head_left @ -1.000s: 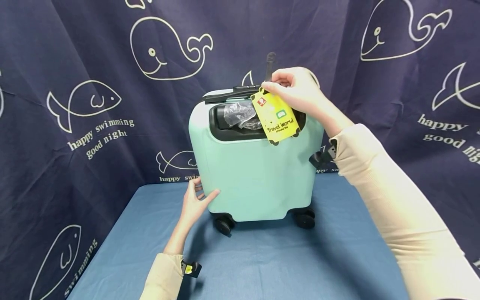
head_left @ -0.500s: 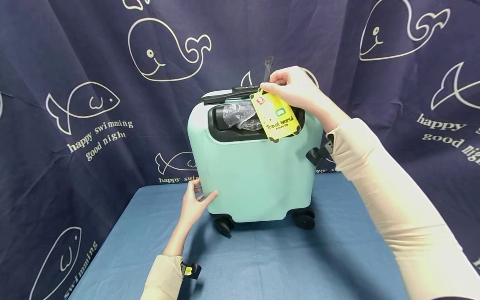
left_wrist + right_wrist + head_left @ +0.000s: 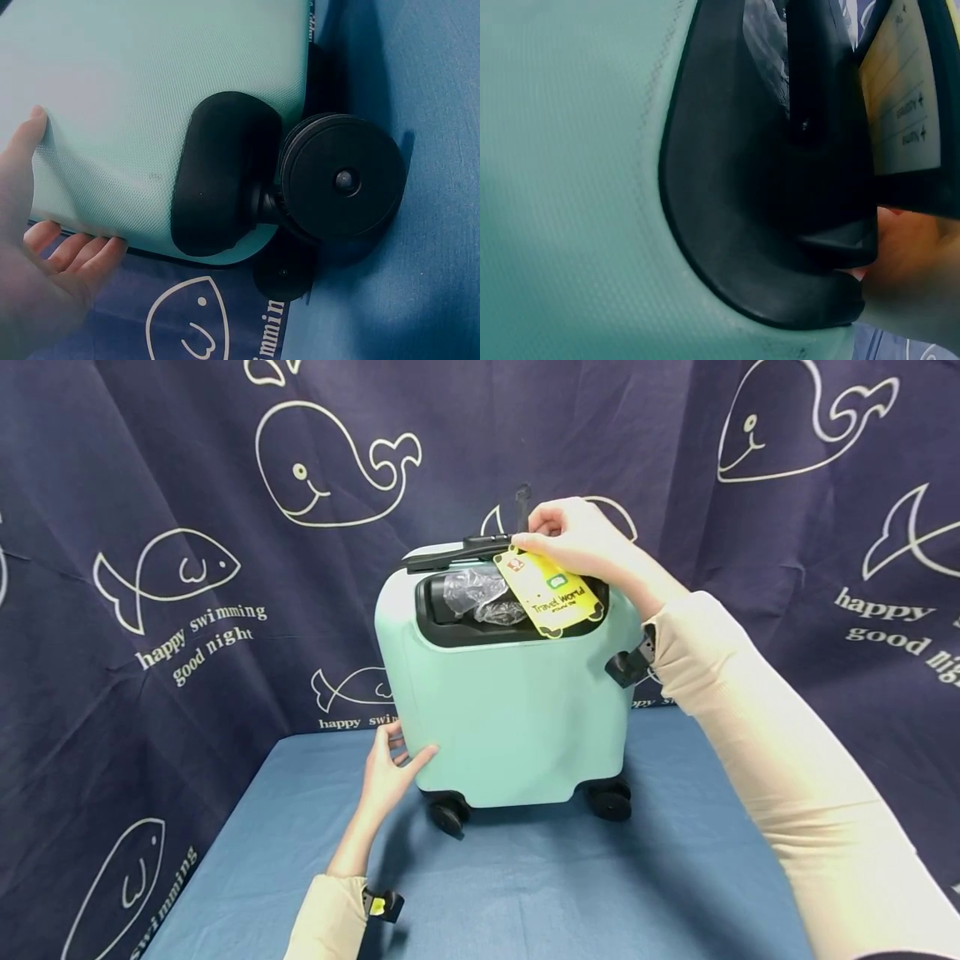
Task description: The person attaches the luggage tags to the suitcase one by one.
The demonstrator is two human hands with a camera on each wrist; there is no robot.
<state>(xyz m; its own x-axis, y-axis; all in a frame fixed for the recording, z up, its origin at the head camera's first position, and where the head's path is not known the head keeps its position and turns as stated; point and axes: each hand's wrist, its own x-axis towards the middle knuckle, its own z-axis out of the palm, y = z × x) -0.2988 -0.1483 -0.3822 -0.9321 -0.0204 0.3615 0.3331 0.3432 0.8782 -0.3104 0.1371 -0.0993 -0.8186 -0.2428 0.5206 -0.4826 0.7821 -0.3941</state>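
A mint-green suitcase stands upright on its black wheels. My left hand holds its lower left side, thumb on the front and fingers round the edge; the left wrist view shows this grip beside a wheel. At the top, my right hand pinches the black strap of a yellow luggage tag, near the carry handle. The strap's free end sticks up. In the right wrist view the tag's lined back shows, and the fingertips are mostly hidden.
Clear plastic wrap covers something in the suitcase's black top recess. A blue cloth covers the table. Behind it hangs a navy curtain with whale and fish drawings.
My right hand has moved slightly left and down with the strap, and the tag has swung to a flatter tilt. My left hand stays on the suitcase's side.
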